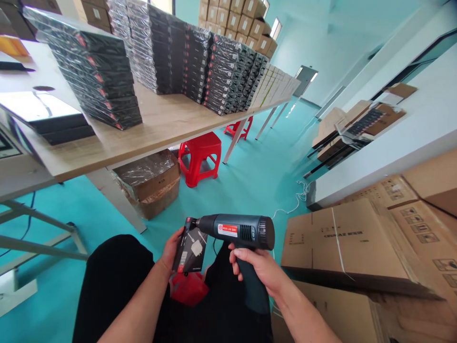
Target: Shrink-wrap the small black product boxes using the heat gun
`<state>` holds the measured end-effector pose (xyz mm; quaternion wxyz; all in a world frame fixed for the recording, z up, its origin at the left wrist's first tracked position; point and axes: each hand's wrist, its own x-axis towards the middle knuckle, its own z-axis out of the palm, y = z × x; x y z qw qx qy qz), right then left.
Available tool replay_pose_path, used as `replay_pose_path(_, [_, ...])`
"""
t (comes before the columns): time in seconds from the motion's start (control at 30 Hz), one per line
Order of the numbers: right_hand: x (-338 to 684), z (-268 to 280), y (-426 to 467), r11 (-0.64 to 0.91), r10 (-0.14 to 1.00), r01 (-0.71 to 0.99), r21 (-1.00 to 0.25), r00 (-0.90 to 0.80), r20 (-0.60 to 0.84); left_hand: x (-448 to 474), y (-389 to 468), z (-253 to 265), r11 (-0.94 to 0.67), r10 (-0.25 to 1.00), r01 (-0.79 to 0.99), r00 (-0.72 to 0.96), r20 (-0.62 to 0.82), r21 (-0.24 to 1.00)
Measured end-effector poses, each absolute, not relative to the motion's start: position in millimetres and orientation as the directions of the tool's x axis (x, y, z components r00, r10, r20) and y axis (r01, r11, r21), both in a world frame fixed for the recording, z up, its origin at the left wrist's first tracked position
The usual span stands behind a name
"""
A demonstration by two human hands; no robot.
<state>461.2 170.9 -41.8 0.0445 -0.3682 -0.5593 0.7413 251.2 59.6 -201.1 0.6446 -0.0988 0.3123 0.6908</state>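
Note:
My right hand (250,264) is wrapped round the handle of a dark heat gun (232,228) with a red and white label. The gun's nozzle points left at the top of a small black box (191,250), very close to it; whether they touch I cannot tell. That box shows a white charger and cable on its face and has red edges. My left hand (171,250) grips it by its left side, fingers partly hidden. Both hands are above my lap, over a red seat (189,288) that shows between my legs.
A wooden table (167,119) on the left bears tall stacks of film-wrapped black boxes (107,81). Beneath it stand an open carton (153,186) and a red stool (202,155). Large cartons (342,238) crowd the right side. A white cable (298,197) lies on the floor.

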Motion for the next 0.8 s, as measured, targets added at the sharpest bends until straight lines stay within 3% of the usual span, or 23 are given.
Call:
replay_pose_path(0.17, [456, -33, 177, -0.249, 0.264, 0.439, -0.863, -0.827, -0.497, 251, 58, -203, 0.047, 0.833, -0.947, -0.138, -0.535, 0.317])
replay_pose_path(0.33, [456, -35, 178, -0.296, 0.464, 0.376, -0.878, -0.746, -0.477, 251, 60, -204, 0.035, 0.824, -0.952, -0.144, -0.549, 0.304])
replay_pose_path(0.47, [452, -37, 173, -0.354, 0.32, 0.39, -0.85, -0.804, -0.502, 250, 61, -205, 0.055, 0.799, -0.943, -0.156, -0.58, 0.329])
replay_pose_path(0.67, [448, -43, 185, -0.414, 0.53, 0.281, -0.866, -0.699, -0.48, 250, 61, -204, 0.027, 0.831, -0.948, -0.156, -0.534, 0.318])
replay_pose_path(0.8, [446, -42, 186, -0.476, 0.435, 0.272, -0.836, -0.754, -0.493, 250, 62, -204, 0.032, 0.831, -0.938, -0.166, -0.531, 0.344])
